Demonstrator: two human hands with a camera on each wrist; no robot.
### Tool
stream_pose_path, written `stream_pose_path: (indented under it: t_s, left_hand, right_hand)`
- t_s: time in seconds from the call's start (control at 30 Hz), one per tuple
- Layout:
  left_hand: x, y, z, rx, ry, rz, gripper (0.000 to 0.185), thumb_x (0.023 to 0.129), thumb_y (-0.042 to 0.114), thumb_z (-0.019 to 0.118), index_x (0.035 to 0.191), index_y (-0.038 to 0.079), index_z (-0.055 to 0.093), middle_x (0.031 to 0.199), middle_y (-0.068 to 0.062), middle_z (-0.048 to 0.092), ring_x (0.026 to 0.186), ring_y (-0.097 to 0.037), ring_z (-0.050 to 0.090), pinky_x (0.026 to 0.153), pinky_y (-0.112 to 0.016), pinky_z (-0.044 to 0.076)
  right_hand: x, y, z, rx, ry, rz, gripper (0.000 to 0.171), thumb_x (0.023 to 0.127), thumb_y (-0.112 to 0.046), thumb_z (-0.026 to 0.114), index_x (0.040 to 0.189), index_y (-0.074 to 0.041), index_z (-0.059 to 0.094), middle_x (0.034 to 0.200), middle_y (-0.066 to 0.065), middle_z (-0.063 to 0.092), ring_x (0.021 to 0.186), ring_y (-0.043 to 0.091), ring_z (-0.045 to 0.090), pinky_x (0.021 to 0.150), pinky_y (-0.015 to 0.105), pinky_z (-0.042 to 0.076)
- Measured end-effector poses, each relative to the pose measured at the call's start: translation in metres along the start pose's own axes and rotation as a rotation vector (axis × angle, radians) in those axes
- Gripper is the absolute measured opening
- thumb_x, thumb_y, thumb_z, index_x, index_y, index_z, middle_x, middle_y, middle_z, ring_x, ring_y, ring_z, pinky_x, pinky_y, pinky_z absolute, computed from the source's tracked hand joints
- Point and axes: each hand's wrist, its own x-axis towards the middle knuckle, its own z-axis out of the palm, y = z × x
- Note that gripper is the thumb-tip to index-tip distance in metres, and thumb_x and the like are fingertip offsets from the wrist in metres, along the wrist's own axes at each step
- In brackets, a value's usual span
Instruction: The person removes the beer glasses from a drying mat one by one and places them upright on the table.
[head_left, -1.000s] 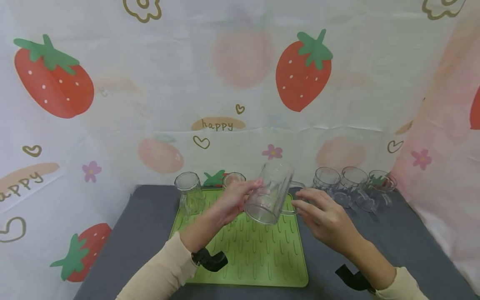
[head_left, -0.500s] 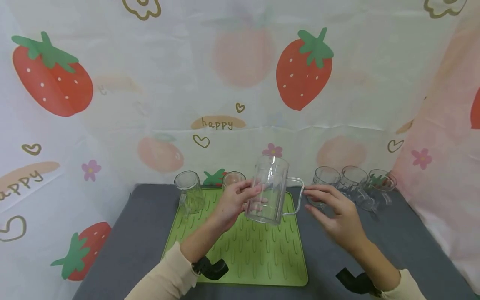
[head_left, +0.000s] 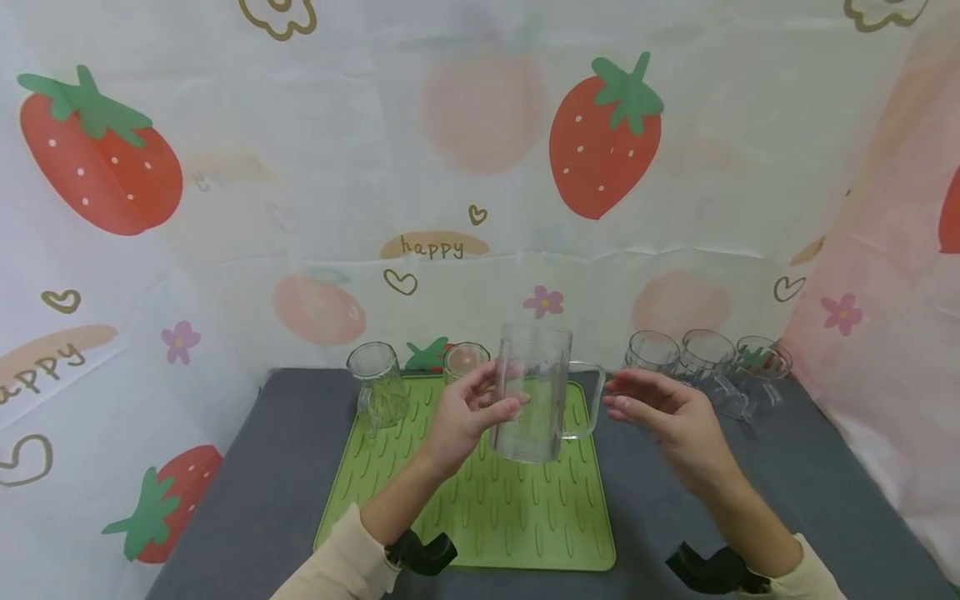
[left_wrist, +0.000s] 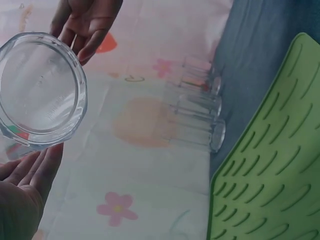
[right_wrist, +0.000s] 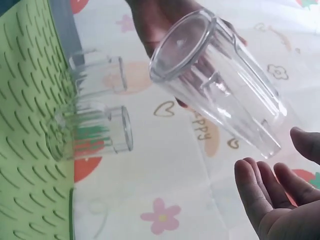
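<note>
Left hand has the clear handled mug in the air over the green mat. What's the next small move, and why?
Probably lower the clear plastic handled mug straight down onto the green ridged mat. The left hand grips it upright above bare mat in front of two clear cups at the mat's far edge, and the right hand is open beside the handle, touching nothing.

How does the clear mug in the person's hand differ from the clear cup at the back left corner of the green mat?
The held mug is lifted above the green mat, gripped by the left hand; the corner cup stands on the mat, untouched. The held mug looks taller and wider than the corner cup. The mug's handle points toward the open right hand; the cup's handle is hard to make out. Both are clear and empty.
</note>
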Motion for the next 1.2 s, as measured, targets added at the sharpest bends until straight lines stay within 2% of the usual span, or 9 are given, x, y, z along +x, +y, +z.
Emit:
stream_pose_path:
  t_s: [0.2, 0.3, 0.4, 0.53, 0.67, 0.73, 1.0, 1.2]
  left_hand:
    - [-0.006, -0.005, 0.001, 0.004, -0.007, 0.062, 0.073, 0.083, 0.012, 0.075, 0.146, 0.0, 0.041, 0.139, -0.026, 0.052, 0.108, -0.012, 0.066, 0.088, -0.03, 0.057]
    - [-0.008, -0.007, 0.001, 0.003, -0.004, 0.104, 0.075, 0.082, 0.016, 0.077, 0.146, -0.001, 0.04, 0.137, -0.03, 0.051, 0.109, -0.015, 0.067, 0.088, -0.028, 0.057]
    - [-0.009, -0.009, 0.0, 0.008, -0.007, 0.14, 0.078, 0.081, 0.018, 0.079, 0.146, -0.002, 0.039, 0.135, -0.035, 0.051, 0.107, -0.013, 0.067, 0.088, -0.026, 0.057]
    - [-0.012, -0.009, 0.0, 0.022, -0.017, 0.158, 0.081, 0.082, 0.02, 0.079, 0.147, -0.003, 0.037, 0.134, -0.037, 0.051, 0.109, -0.017, 0.068, 0.09, -0.027, 0.056]
    - [-0.014, -0.01, 0.0, 0.037, -0.022, 0.175, 0.084, 0.082, 0.023, 0.079, 0.148, -0.003, 0.035, 0.134, -0.037, 0.05, 0.118, -0.043, 0.059, 0.092, -0.028, 0.055]
    - [-0.014, -0.012, -0.001, 0.037, -0.027, 0.183, 0.085, 0.082, 0.025, 0.08, 0.148, -0.004, 0.035, 0.134, -0.038, 0.049, 0.121, -0.051, 0.054, 0.093, -0.028, 0.055]
    - [-0.015, -0.015, -0.001, 0.036, -0.05, 0.188, 0.087, 0.082, 0.026, 0.08, 0.148, -0.006, 0.033, 0.133, -0.036, 0.052, 0.124, -0.043, 0.055, 0.094, -0.027, 0.054]
    - [-0.016, -0.014, -0.001, 0.035, -0.052, 0.191, 0.087, 0.082, 0.025, 0.079, 0.148, -0.006, 0.033, 0.135, -0.035, 0.051, 0.125, -0.045, 0.053, 0.095, -0.028, 0.054]
  right_hand:
    - [0.0, 0.003, 0.004, 0.059, -0.023, 0.046, 0.029, 0.095, 0.002, 0.057, 0.118, -0.013, 0.066, 0.107, -0.004, 0.071, 0.098, 0.009, 0.069, 0.086, 0.026, 0.058]
    - [-0.001, 0.006, 0.007, 0.059, -0.025, 0.058, 0.029, 0.096, 0.002, 0.056, 0.119, -0.013, 0.066, 0.108, -0.006, 0.07, 0.097, 0.008, 0.068, 0.086, 0.025, 0.057]
    - [-0.001, 0.008, 0.008, 0.051, -0.026, 0.068, 0.029, 0.096, 0.001, 0.057, 0.118, -0.015, 0.066, 0.108, -0.008, 0.069, 0.097, 0.007, 0.068, 0.085, 0.025, 0.057]
    - [-0.002, 0.009, 0.01, 0.065, -0.023, 0.075, 0.029, 0.096, 0.0, 0.057, 0.117, -0.018, 0.066, 0.109, -0.008, 0.069, 0.097, 0.007, 0.069, 0.084, 0.024, 0.057]
    - [-0.001, 0.01, 0.011, 0.07, -0.016, 0.077, 0.029, 0.096, 0.0, 0.058, 0.117, -0.017, 0.066, 0.109, -0.008, 0.07, 0.097, 0.008, 0.07, 0.084, 0.023, 0.057]
    - [-0.001, 0.011, 0.012, 0.066, -0.015, 0.072, 0.029, 0.095, 0.0, 0.058, 0.117, -0.016, 0.066, 0.107, -0.007, 0.07, 0.096, 0.008, 0.07, 0.083, 0.023, 0.057]
    - [0.0, 0.013, 0.012, 0.034, -0.01, 0.053, 0.027, 0.095, 0.0, 0.059, 0.116, -0.015, 0.067, 0.106, -0.008, 0.071, 0.096, 0.008, 0.07, 0.082, 0.023, 0.058]
    - [0.001, 0.012, 0.013, 0.023, -0.007, 0.055, 0.026, 0.095, -0.001, 0.06, 0.115, -0.015, 0.068, 0.105, -0.006, 0.072, 0.095, 0.008, 0.071, 0.081, 0.024, 0.058]
